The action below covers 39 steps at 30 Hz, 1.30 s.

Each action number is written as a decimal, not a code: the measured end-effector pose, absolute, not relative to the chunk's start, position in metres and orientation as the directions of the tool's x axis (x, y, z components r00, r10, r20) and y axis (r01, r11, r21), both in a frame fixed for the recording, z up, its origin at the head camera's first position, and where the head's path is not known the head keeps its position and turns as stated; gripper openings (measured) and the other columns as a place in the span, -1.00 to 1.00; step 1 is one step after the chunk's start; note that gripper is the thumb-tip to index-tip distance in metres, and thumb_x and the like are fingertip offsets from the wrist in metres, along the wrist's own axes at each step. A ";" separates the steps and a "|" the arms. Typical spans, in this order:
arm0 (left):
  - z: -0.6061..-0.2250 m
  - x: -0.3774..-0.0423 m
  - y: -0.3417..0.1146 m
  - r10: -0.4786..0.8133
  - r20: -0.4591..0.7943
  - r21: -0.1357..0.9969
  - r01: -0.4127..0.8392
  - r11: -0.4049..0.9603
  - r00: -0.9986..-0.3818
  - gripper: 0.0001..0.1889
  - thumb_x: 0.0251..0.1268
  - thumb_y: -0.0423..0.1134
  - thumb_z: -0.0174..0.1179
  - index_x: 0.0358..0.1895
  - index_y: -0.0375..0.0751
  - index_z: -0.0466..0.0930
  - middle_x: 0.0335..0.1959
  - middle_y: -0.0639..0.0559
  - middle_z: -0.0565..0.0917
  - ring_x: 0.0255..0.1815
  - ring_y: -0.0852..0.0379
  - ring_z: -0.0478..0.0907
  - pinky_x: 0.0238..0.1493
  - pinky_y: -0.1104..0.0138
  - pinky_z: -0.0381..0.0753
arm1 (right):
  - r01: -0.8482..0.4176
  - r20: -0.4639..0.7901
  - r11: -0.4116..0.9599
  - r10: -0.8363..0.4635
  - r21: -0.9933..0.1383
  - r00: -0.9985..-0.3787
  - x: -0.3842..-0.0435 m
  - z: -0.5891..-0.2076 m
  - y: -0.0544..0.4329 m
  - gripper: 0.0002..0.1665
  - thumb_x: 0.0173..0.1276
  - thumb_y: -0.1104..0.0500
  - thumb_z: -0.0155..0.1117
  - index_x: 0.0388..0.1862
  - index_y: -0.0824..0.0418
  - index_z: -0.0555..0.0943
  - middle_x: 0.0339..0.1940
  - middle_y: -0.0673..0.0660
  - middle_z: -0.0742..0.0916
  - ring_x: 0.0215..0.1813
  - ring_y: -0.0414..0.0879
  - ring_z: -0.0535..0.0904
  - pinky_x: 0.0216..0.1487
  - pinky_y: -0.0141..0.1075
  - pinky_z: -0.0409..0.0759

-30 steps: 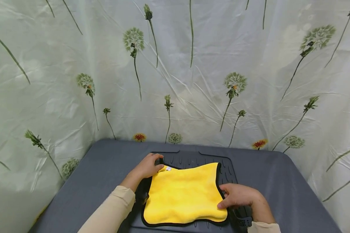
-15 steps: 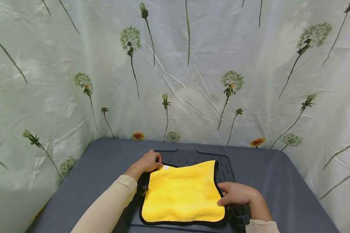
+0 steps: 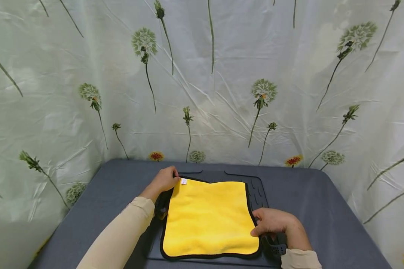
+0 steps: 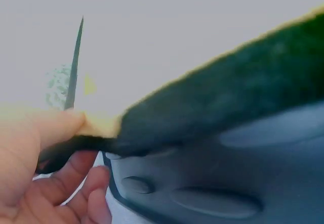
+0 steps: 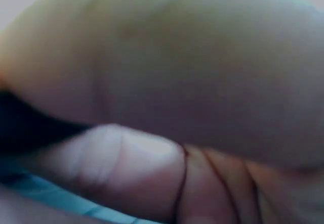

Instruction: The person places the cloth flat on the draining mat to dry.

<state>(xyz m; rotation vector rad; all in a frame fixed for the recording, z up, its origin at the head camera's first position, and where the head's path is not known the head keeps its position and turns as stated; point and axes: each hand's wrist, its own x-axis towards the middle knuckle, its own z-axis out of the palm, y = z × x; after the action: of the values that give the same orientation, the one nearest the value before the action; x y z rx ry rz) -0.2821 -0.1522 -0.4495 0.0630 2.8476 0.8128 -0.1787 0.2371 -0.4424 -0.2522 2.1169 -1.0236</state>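
A yellow cloth (image 3: 210,220) with black edging and a small white tag (image 3: 183,181) lies spread over a dark ribbed mat (image 3: 257,192) in the head view. My left hand (image 3: 164,180) pinches its far left corner; in the left wrist view the black edging (image 4: 81,144) passes between thumb and fingers, lifted off the mat. At the right edge, near the front corner, my right hand (image 3: 272,223) pinches the cloth between thumb and fingers. The right wrist view is filled by blurred fingers (image 5: 147,168), with a bit of black edging at the left.
The mat rests on a grey-covered table (image 3: 299,194). A pale curtain (image 3: 222,93) printed with dandelions hangs behind the table and along both sides. Black straps (image 3: 276,247) sit at the right wrist.
My left hand has moved up and away, drawing the far left corner out so the cloth lies flatter and its tag shows fully. The right hand keeps its grip with little movement.
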 end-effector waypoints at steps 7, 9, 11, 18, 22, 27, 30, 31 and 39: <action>-0.447 -0.284 -0.153 0.006 -0.122 0.554 -0.063 0.830 -0.993 -0.86 0.54 -0.19 0.16 -0.15 -0.18 0.48 -0.39 -0.08 0.58 -0.46 0.03 0.51 -0.43 0.27 0.46 | 0.166 -0.587 0.719 -0.387 -0.675 -0.711 -0.175 -0.442 0.236 -0.33 0.22 0.19 0.52 0.29 0.35 0.55 -0.59 -0.01 0.60 -0.71 -0.20 0.34 -0.66 -0.39 0.41; -0.449 -0.284 -0.153 0.007 -0.125 0.558 -0.064 0.827 -0.992 -0.84 0.53 -0.17 0.17 -0.11 -0.19 0.49 -0.33 -0.09 0.60 -0.42 0.03 0.54 -0.39 0.26 0.49 | 0.166 -0.587 0.704 -0.412 -0.691 -0.697 -0.175 -0.443 0.239 -0.35 0.25 0.18 0.50 0.27 0.37 0.54 -0.55 0.04 0.69 -0.68 -0.19 0.44 -0.64 -0.38 0.40; -0.451 -0.284 -0.154 0.012 -0.132 0.568 -0.066 0.820 -0.991 -0.78 0.52 -0.15 0.19 -0.02 -0.23 0.49 -0.24 -0.14 0.63 -0.36 0.02 0.58 -0.34 0.23 0.55 | 0.167 -0.585 0.680 -0.447 -0.714 -0.677 -0.174 -0.444 0.242 -0.47 0.30 0.15 0.46 0.16 0.36 0.56 -0.49 0.09 0.76 -0.61 -0.18 0.55 -0.62 -0.37 0.37; -0.455 -0.281 -0.156 -0.012 -0.183 0.643 -0.129 0.755 -0.983 -0.50 0.50 -0.07 0.21 0.32 -0.30 0.43 0.10 -0.26 0.63 -0.01 -0.12 0.65 -0.03 0.04 0.67 | 0.212 -0.527 0.575 -0.462 -0.790 -0.713 -0.185 -0.452 0.253 -0.57 0.51 -0.05 0.27 0.09 0.26 0.53 -0.30 0.12 0.73 -0.38 -0.08 0.71 -0.35 -0.26 0.67; -0.455 -0.278 -0.157 -0.009 -0.199 0.667 -0.143 0.731 -0.980 -0.65 0.48 -0.07 0.22 0.05 -0.29 0.53 -0.07 -0.21 0.63 -0.18 -0.07 0.60 -0.22 0.16 0.58 | 0.252 -0.463 0.493 -0.372 -0.833 -0.804 -0.206 -0.458 0.252 -0.39 0.60 -0.12 0.13 0.29 0.36 0.42 -0.17 0.22 0.68 -0.26 -0.05 0.71 -0.18 -0.17 0.76; -0.461 -0.273 -0.162 0.004 -0.245 0.756 -0.189 0.627 -0.969 -0.74 0.50 -0.11 0.22 -0.07 -0.28 0.54 -0.09 -0.19 0.63 -0.27 0.01 0.58 -0.38 0.29 0.61 | 0.363 -0.455 0.352 -0.226 -0.863 -0.861 -0.234 -0.462 0.240 -0.19 0.63 -0.20 0.03 0.54 0.33 0.14 0.04 0.31 0.62 -0.13 -0.02 0.68 -0.06 -0.16 0.76; -0.463 -0.270 -0.164 -0.001 -0.259 0.791 -0.213 0.574 -0.966 -0.71 0.51 -0.12 0.21 0.03 -0.30 0.59 0.04 -0.22 0.64 -0.18 -0.01 0.62 -0.36 0.28 0.70 | 0.411 -0.469 0.254 -0.242 -0.876 -0.850 -0.247 -0.466 0.232 -0.15 0.65 -0.21 -0.03 0.61 0.29 0.03 0.05 0.23 0.63 -0.11 -0.07 0.69 -0.02 -0.18 0.75; -0.463 -0.270 -0.164 -0.006 -0.265 0.794 -0.222 0.566 -0.964 -0.69 0.50 -0.12 0.22 0.05 -0.30 0.60 0.06 -0.23 0.64 -0.18 -0.02 0.62 -0.35 0.27 0.70 | 0.422 -0.469 0.220 -0.257 -0.880 -0.845 -0.251 -0.468 0.230 -0.18 0.66 -0.20 -0.04 0.60 0.28 0.06 0.01 0.19 0.65 -0.12 -0.10 0.70 -0.05 -0.20 0.75; -0.466 -0.263 -0.169 -0.016 -0.296 0.794 -0.255 0.552 -0.955 -0.70 0.50 -0.10 0.21 0.03 -0.29 0.61 -0.27 -0.09 0.57 -0.40 0.07 0.48 -0.44 0.33 0.63 | 0.426 -0.417 0.057 -0.351 -0.903 -0.838 -0.261 -0.472 0.208 -0.43 0.71 -0.04 -0.11 0.40 0.36 0.39 -0.16 0.01 0.74 -0.17 -0.20 0.75 -0.07 -0.29 0.76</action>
<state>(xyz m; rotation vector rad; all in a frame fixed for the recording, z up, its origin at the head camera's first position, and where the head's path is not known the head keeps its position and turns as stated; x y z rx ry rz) -0.2634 -0.1685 -0.4663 -0.2258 2.5349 1.3576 -0.2610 0.2077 -0.4716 0.0746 1.7918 -1.8369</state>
